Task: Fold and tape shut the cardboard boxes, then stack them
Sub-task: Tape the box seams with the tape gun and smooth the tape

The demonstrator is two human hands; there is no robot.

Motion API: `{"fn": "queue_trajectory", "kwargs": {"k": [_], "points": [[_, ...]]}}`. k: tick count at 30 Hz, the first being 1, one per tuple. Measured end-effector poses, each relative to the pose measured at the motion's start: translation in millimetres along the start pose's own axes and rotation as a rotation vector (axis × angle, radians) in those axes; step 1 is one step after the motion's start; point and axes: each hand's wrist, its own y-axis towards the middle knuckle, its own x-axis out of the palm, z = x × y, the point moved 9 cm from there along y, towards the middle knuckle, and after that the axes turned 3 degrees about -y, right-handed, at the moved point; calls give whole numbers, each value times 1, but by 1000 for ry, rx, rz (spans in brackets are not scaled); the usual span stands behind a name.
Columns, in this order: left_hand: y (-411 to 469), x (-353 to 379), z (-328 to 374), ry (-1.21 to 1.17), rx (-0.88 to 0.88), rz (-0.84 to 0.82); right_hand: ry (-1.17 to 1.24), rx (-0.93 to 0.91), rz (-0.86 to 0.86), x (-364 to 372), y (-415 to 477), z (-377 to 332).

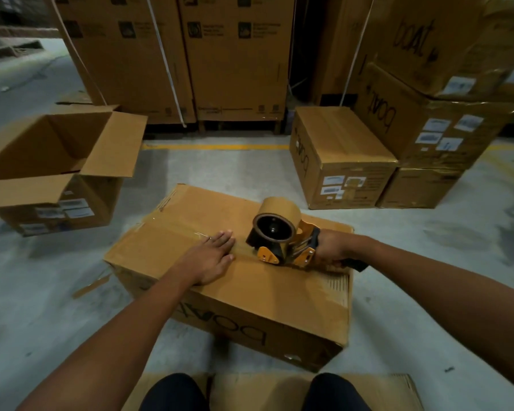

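Cardboard box (250, 295), with its top flaps folded shut, is sitting on the concrete floor (428, 292) directly in front of the person's knees (172, 393), and every other place is being given from this box. The left hand (211, 256) is lying flat on its top, fingers straight and together, pressing down on the centre seam. A shiny strip of tape (243, 250) is running along that seam between the left hand's fingertips and the tape dispenser (282, 241). The right hand (331, 247) is curling round the dispenser's handle near the box's right edge, holding its orange front end down against the seam. A brown tape roll (279, 215) is sitting in the dispenser, standing up above the box top. The two hands are working apart, with the dispenser between them.

Left of the box, an open box (57, 149) is standing with its flaps spread outward. Beyond the box's right end, a sealed box (339, 155) is resting on the floor, and a stack of printed boxes (428, 123) is rising just beside it. Behind the box, past a yellow floor line (214, 146), tall cartons (220, 54) are standing in a row. A flattened cardboard sheet (264, 390) is lying under the knees, on the near side of the box.
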Motion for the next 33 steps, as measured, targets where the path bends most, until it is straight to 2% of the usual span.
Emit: {"fn": "queue_trajectory", "kwargs": {"k": [6,13,16,22,27,33], "points": [[3,3,30,20,-41,-12,63,4,41,-2,-18,3],[13,5,88,15,128,38,49,25,63,3,-14,8],[12,7,82,5,112,38,46,7,58,3,-17,14],[14,13,83,-1,84,-41,141,135,-24,4,-45,77],[16,17,104,16,36,-24,196,104,-11,8,-55,85],[22,17,160,1,179,9,162,129,-12,4,-53,83]]}}
